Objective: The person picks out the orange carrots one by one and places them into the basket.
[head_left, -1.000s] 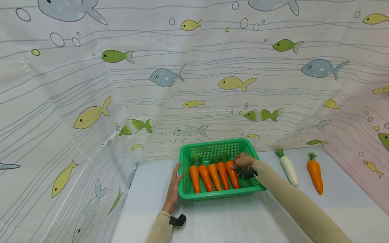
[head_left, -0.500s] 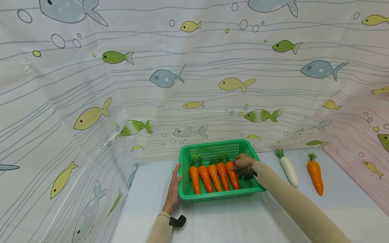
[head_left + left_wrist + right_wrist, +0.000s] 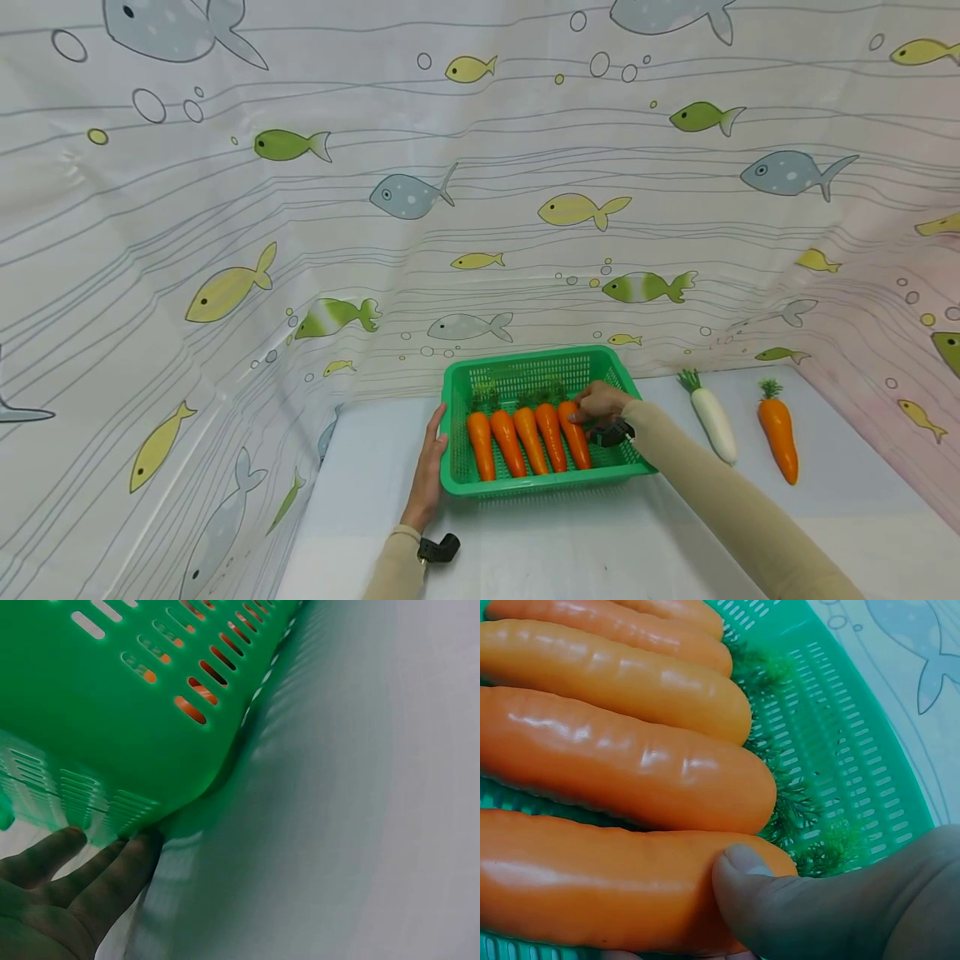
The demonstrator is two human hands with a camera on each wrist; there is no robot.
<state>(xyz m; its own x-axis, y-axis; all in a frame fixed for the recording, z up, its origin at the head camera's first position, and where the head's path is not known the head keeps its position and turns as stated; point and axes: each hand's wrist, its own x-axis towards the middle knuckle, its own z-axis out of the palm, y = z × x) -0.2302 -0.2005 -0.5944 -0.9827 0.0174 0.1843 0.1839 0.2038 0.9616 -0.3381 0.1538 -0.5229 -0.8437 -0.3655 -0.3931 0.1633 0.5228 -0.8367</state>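
Note:
My right hand point(image 3: 602, 401) reaches into a green plastic basket point(image 3: 551, 478) and grips the rightmost carrot point(image 3: 576, 440) near its leafy end. In the right wrist view the thumb point(image 3: 742, 889) presses on top of this carrot, and fingertips show under its lower side. To the left of it, several more orange carrots point(image 3: 622, 761) lie side by side, green tops toward the back wall of the basket. My left hand point(image 3: 427, 471) rests against the basket's left side with straight fingers. The left wrist view shows its fingertips point(image 3: 67, 838) at the bottom of the slotted wall.
On the white table point(image 3: 360, 500), right of the basket, lie a white radish point(image 3: 714, 425) with a green top and a separate carrot point(image 3: 780, 437). A fish-printed curtain point(image 3: 480, 208) hangs behind the table and along both sides.

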